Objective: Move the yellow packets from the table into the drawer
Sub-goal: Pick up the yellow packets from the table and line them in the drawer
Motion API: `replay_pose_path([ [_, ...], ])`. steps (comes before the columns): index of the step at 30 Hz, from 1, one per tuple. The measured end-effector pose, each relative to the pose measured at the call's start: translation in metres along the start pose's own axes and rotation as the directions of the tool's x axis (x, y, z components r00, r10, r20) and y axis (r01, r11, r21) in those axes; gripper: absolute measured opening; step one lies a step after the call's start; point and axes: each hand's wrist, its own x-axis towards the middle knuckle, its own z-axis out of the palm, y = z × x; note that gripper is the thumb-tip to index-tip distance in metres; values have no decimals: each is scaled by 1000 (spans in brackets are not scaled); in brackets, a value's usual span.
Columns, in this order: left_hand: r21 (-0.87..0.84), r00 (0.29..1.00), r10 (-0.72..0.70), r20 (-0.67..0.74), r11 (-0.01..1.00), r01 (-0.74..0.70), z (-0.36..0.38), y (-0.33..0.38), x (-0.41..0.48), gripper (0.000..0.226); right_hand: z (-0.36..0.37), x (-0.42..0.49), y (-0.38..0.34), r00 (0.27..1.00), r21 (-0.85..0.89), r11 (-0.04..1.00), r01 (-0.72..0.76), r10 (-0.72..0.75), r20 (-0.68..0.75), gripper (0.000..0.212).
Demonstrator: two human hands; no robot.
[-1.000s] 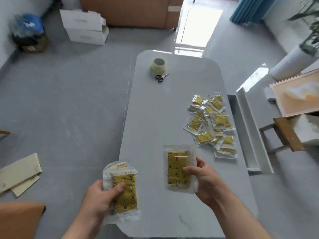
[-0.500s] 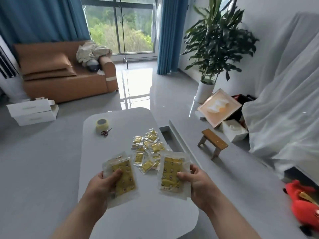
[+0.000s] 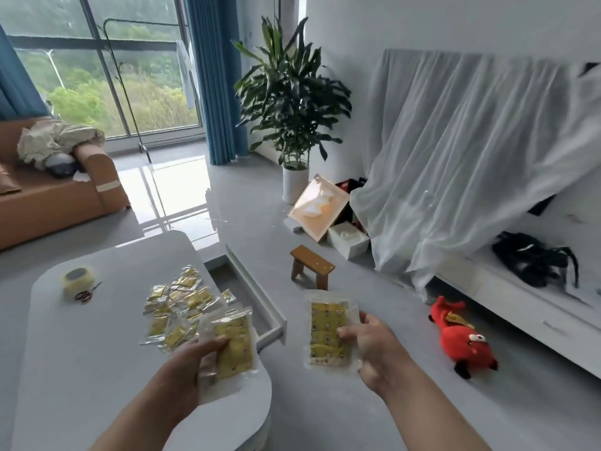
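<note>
Gripping yellow packet (image 3: 234,345) in left hand (image 3: 192,364); pinching second packet (image 3: 326,332) in right hand (image 3: 374,348). Open drawer (image 3: 257,288) ahead between hands; packet pile (image 3: 180,302) beyond left hand.

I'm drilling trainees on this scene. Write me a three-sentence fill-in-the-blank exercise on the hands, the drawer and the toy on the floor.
The packet in the left hand is ____.
The drawer beside the table stands ____.
The plush toy beyond the right hand is ____.
Missing words: yellow; open; red.
</note>
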Motion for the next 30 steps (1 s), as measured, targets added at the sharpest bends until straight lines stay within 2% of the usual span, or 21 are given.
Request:
replay_pose_path([
  [4, 51, 999, 34, 3, 998, -34, 38, 0, 36, 8, -32, 37, -22, 999, 24, 1000, -18, 19, -38, 42],
  [9, 28, 999, 9, -34, 1000, -8, 70, 3, 112, 25, -51, 121, -58, 994, -22, 998, -66, 64, -85, 40],
  [11, 12, 998, -3, -66, 1000, 3, 82, 7, 148, 26, -52, 158, -77, 993, -45, 995, -94, 91, -72, 36],
  [15, -13, 985, -30, -170, 1000, 28, 104, 26, 210, 13, -46, 228, -120, 989, -130, 981, -145, 139, -50, 34],
  [20, -35, 970, -36, -239, 999, 29, 130, 61, 265, 21, -31, 299, -169, 986, -199, 967, -159, 166, 18, 32],
  [26, -67, 940, -20, -341, 998, -3, 172, 78, 322, 15, -28, 385, -218, 965, -257, 943, -212, 243, 97, 34],
  [30, -128, 893, -29, -448, 991, -32, 211, 77, 364, 20, -27, 453, -254, 942, -347, 907, -239, 303, 143, 34],
])
